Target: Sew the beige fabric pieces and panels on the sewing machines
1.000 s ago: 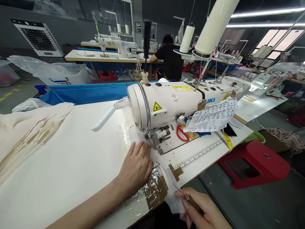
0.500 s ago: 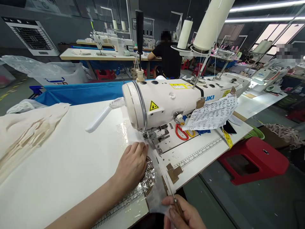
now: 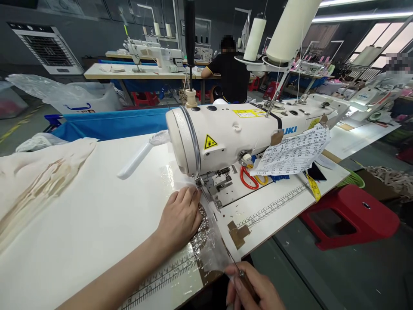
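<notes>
My left hand (image 3: 180, 217) lies flat, fingers together, on a thin translucent piece of fabric (image 3: 209, 245) on the white sewing table (image 3: 97, 215), fingertips close to the presser foot (image 3: 201, 183) of the white sewing machine (image 3: 226, 133). My right hand (image 3: 253, 290) at the table's front edge is closed on a thin metal tool with a brown handle (image 3: 240, 275) and pinches the near end of the fabric. The tool's tip points toward the needle area.
Red and yellow scissors (image 3: 250, 177) and a printed paper sheet (image 3: 293, 153) sit right of the needle. A cream cloth (image 3: 38, 181) lies at the left. A red stool (image 3: 351, 215) stands right of the table. Another person (image 3: 229, 73) sits at a far table.
My right hand has drawn the fabric's near end and the tool slightly right and up the frame. My left hand has slid a little toward the presser foot.
</notes>
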The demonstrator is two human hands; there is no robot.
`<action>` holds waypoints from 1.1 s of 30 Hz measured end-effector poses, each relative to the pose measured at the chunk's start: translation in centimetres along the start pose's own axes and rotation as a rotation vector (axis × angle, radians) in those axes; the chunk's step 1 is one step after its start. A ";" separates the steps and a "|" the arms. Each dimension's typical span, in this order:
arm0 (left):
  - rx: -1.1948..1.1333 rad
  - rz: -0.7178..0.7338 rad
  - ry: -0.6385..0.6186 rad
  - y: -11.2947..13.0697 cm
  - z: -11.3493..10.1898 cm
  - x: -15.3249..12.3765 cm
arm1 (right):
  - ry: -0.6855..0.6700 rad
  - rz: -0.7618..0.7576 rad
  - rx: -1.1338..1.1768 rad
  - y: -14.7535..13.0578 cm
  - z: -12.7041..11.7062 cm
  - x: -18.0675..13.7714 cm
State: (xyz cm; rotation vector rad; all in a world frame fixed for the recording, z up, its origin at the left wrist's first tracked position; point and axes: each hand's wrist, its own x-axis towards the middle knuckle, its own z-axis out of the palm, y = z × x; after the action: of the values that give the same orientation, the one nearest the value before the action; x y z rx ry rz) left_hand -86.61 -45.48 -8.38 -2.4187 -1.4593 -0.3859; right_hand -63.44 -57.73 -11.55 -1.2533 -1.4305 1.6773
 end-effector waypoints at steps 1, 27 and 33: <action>-0.002 0.001 0.011 -0.1 0.0 0.0 | -0.006 -0.014 -0.012 -0.1 -0.1 0.1; -0.104 0.049 0.036 1.1 -0.8 -0.5 | -0.024 -0.201 -0.153 -4.1 -0.1 2.7; -0.118 0.033 0.027 0.8 -0.6 -0.3 | -0.047 -0.239 -0.131 -4.8 0.0 2.7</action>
State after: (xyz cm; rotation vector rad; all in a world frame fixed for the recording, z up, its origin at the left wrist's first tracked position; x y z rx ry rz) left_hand -86.10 -46.27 -8.02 -2.5156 -1.4205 -0.5092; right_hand -65.10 -54.23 -7.64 -1.0682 -1.6703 1.4808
